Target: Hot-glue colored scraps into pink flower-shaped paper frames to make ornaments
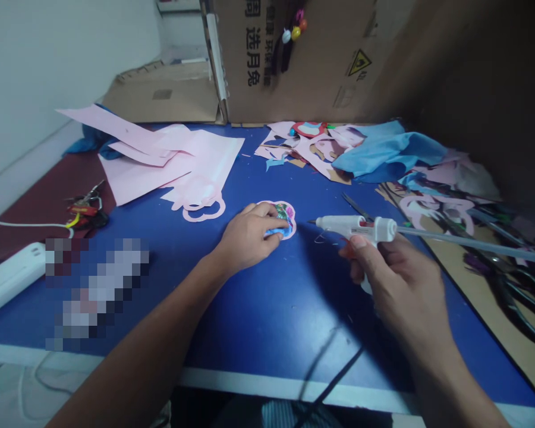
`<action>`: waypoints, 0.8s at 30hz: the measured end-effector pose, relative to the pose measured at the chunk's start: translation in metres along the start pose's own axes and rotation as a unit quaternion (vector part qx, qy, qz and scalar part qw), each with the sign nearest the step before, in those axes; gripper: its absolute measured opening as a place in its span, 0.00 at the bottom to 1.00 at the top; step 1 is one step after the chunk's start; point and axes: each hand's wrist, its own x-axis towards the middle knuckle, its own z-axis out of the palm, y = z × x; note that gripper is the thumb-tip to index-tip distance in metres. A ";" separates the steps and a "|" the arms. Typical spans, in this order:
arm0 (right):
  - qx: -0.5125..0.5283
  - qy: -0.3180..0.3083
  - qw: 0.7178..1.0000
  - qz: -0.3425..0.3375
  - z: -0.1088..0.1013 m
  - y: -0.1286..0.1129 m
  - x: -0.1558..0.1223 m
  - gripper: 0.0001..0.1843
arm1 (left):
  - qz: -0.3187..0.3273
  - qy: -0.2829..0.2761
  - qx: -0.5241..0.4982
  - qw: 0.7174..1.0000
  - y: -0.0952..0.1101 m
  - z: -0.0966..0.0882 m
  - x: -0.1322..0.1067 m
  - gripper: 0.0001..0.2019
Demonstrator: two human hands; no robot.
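Observation:
My left hand point(249, 236) presses down on a small pink-edged paper cutout point(290, 215) with colourful layers, lying on the blue tabletop point(249, 333). My fingers cover much of the cutout. A white hot glue gun point(352, 226) sits in my right hand point(396, 279), its nozzle pointing left toward the cutout and a few centimetres from it. A long translucent glue stick point(472, 244) runs from the back of the gun to the right. Just behind the gun lie the dark blades of a pair of scissors point(356, 207).
Pink paper sheets point(169, 157) and a pink cutout outline point(204, 208) lie at the left. Blue material point(387, 151) and paper scraps lie at the back. Keys point(87, 208), a white power strip point(13, 279), and dark-handled tools point(508, 285) surround the table. Cardboard stands behind.

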 end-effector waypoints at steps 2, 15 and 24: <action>0.005 0.003 1.000 -0.002 0.000 0.000 0.000 0.25 | 0.014 -0.015 0.020 1.000 0.002 -0.002 -0.001 0.16; 0.018 0.008 1.000 0.006 0.001 -0.001 0.002 0.25 | 0.033 -0.035 0.111 0.993 0.010 -0.010 -0.006 0.22; 0.036 0.001 0.999 0.008 -0.001 0.001 0.003 0.23 | 0.081 -0.086 0.180 0.977 0.022 -0.001 -0.015 0.36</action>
